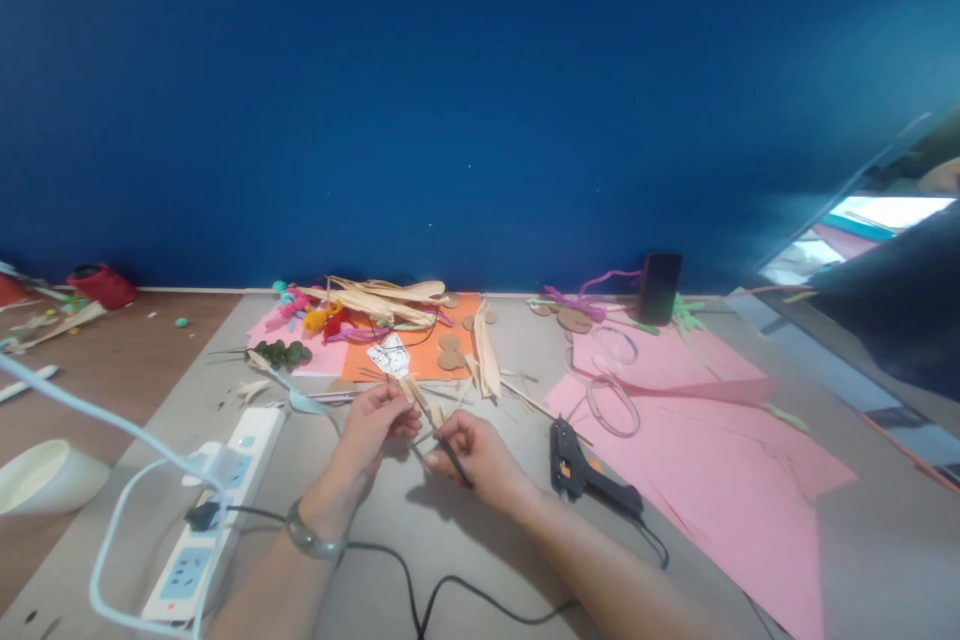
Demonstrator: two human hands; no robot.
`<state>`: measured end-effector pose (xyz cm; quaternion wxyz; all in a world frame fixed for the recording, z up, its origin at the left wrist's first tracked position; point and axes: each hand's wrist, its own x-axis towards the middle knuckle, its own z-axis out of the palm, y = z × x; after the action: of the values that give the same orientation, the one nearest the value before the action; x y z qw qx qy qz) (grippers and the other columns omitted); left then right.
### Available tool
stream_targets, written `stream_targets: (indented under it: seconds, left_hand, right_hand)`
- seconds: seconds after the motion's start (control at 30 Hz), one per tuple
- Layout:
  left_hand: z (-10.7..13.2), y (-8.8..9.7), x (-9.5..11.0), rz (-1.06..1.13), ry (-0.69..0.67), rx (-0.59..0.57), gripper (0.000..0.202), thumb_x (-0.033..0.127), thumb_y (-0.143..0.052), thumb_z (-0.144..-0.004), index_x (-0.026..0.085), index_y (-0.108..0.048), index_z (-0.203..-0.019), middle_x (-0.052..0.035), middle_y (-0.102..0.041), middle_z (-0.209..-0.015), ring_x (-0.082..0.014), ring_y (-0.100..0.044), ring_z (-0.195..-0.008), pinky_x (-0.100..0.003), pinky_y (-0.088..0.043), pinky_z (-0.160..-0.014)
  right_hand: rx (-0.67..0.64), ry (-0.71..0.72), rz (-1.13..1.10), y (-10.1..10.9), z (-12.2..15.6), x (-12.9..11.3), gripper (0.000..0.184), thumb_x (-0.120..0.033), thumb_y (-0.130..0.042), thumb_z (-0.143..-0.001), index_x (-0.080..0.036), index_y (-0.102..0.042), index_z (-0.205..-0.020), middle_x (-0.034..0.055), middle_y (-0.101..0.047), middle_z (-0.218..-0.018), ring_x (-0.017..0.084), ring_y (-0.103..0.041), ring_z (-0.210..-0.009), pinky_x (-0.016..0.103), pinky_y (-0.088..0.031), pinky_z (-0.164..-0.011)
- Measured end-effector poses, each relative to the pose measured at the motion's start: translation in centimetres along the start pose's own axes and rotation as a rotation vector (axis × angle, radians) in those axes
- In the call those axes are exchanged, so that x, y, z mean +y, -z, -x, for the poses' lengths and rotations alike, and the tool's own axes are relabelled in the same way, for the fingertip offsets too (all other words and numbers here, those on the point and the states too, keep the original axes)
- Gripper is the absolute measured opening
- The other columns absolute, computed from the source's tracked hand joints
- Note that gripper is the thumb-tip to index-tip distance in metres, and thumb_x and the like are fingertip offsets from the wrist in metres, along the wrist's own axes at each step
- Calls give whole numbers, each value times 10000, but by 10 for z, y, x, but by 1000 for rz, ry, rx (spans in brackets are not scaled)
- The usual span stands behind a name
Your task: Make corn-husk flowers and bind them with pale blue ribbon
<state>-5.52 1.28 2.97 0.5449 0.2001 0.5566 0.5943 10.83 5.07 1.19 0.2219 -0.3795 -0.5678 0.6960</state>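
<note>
My left hand (377, 425), with a bracelet on the wrist, is closed in a pinch on a short pale strip of dried husk (407, 388). Facing it from the right, my right hand (484, 460) is wrapped around a slim dark tool (456, 465) whose tip points up and left at the strip. Its exact kind cannot be made out. Just beyond the hands, a white patterned paper piece (388, 357) lies on an orange sheet (360, 360). Round brown discs (450, 358) and a longer dried husk (486, 360) are there too.
A black glue gun (581, 470) rests right of my hands, by pink paper sheets (750, 480). Left stands a white power strip (176, 580) with plugged cables. A phone (660, 288) leans against the blue wall (480, 100). A white cup (52, 480) lies far left.
</note>
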Motion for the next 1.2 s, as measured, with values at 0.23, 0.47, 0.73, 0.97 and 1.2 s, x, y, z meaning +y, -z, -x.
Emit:
stream_targets:
  seconds: [0.23,0.47,0.73,0.97,1.2]
  left_hand:
    - [-3,1,-3,4,8,-18,234,280,-760,-566,149,-567,-590,-16,-647,-529,-105,-585,-446,-202,-474,-467]
    - [-4,1,-6,-5,12,-49,215,273,-743,-588,153,-564,-600,-13,-636,-525,-111,-594,-469,-203,-468,-482]
    - [-12,14,-3,-405,-165,123,156,209,-697,-554,185,-544,-536,24,-555,-457,-107,-473,-383,-215,-352,-429]
    - [-16,35,-7,-1014,-346,198,311,219,-696,-598,216,-643,-904,4,-605,-634,-192,-557,-593,-265,-339,-560]
    - [-18,16,-22,-1429,-512,156,213,259,-573,-772,183,-626,-964,-99,-552,-980,-245,-551,-887,-331,-392,-769]
  right_hand:
    - [35,10,40,1,0,2,468,-449,-827,-532,-189,-482,-711,-107,-466,-395,51,-357,-329,173,-258,-346]
    - [71,26,71,0,3,-2,446,-446,-827,-538,-194,-485,-675,-99,-462,-393,57,-355,-325,182,-235,-338]
    - [161,24,-2,3,-1,-10,480,-449,-831,-509,-212,-460,-702,-124,-428,-393,64,-364,-331,196,-262,-361]
    - [178,42,16,6,-3,-10,495,-457,-829,-507,-218,-448,-715,-130,-411,-392,65,-350,-343,205,-261,-386]
    - [155,43,52,5,-4,-8,485,-461,-812,-530,-216,-441,-725,-132,-405,-401,68,-361,-355,206,-256,-397]
